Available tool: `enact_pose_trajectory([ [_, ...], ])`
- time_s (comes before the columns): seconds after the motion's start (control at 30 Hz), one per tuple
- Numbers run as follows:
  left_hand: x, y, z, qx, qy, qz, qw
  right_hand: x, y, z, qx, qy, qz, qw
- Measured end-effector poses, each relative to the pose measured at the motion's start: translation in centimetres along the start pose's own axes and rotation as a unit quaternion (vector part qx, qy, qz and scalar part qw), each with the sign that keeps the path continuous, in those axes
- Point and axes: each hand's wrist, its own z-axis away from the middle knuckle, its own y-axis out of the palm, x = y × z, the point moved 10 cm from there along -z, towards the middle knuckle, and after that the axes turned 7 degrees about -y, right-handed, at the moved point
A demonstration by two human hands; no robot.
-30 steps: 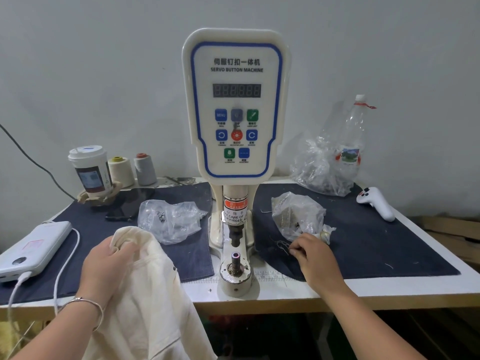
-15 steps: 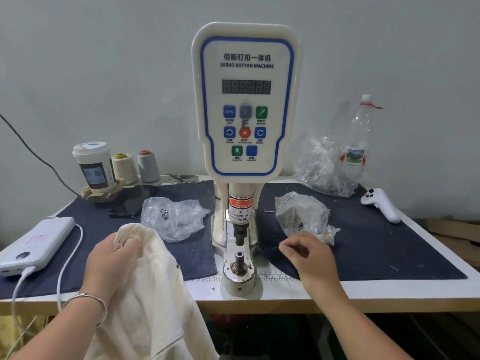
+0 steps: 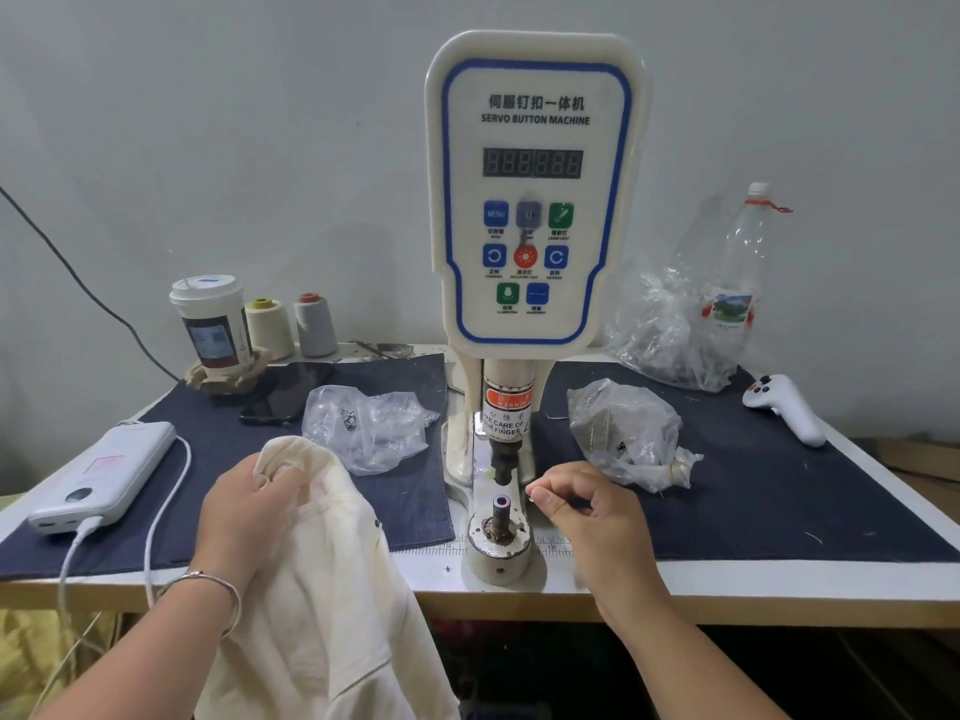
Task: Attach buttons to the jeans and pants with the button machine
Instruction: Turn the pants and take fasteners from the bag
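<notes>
The white servo button machine [image 3: 532,200] stands mid-table, its lower die post [image 3: 502,506] on a round base near the front edge. My left hand [image 3: 249,517] grips a bunched fold of cream pants [image 3: 332,589], which hang over the table's front edge left of the machine. My right hand [image 3: 582,511] is just right of the die post, thumb and forefinger pinching a tiny button part [image 3: 531,494] that is barely visible. Two clear bags of button parts lie on the dark mats: one on the left [image 3: 369,428], one on the right [image 3: 623,433].
A power bank [image 3: 104,475] with a white cable lies at the left edge. A cup [image 3: 210,319], two thread cones [image 3: 291,327] and a phone [image 3: 285,392] sit at the back left. A plastic bottle [image 3: 737,272], another bag [image 3: 660,330] and a white controller [image 3: 784,407] are at the right.
My right hand has left the spot by the right bag and moved left toward the die post, pinching a small part. My left hand keeps holding the pants.
</notes>
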Motion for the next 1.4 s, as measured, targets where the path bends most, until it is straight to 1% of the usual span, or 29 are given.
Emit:
enact_pose_trajectory([
  [0.23,0.5,0.0,-0.2,0.000,-0.008,0.010,1.000,1.1,1.3,-0.2,0.012,-0.004,-0.048,0.999],
  [0.37,0.4,0.1,-0.3,0.002,0.001,0.008,1.000,1.2,2.1,-0.3,0.022,0.004,-0.077,0.997],
  [0.6,0.3,0.1,-0.3,-0.001,0.005,0.004,1.000,0.0,2.8,-0.3,0.036,0.026,-0.031,0.999],
  [0.67,0.2,0.0,-0.3,-0.002,0.005,0.003,1.000,-0.1,2.8,-0.3,0.036,0.020,-0.024,0.999],
  [0.8,0.3,0.1,-0.3,0.003,0.001,0.008,1.000,0.2,2.6,-0.5,0.026,0.009,-0.051,0.998],
  [0.97,0.3,0.2,-0.2,0.007,-0.006,0.008,1.000,0.7,2.7,-0.5,0.034,-0.001,-0.024,0.999],
  [1.1,0.5,0.2,-0.3,0.008,-0.011,0.009,1.000,1.7,1.7,-0.4,0.010,-0.027,-0.038,0.999],
  [1.2,0.7,0.1,-0.3,0.010,-0.022,0.010,1.000,2.1,0.3,0.3,-0.015,-0.032,-0.012,0.999],
  [1.3,0.4,0.3,0.0,0.039,-0.045,0.028,0.998,2.2,-0.9,1.9,-0.033,-0.014,0.014,0.999],
  [1.4,-1.1,0.2,1.1,0.129,-0.092,0.086,0.984,3.0,-1.9,3.5,-0.029,-0.008,0.038,0.999],
])
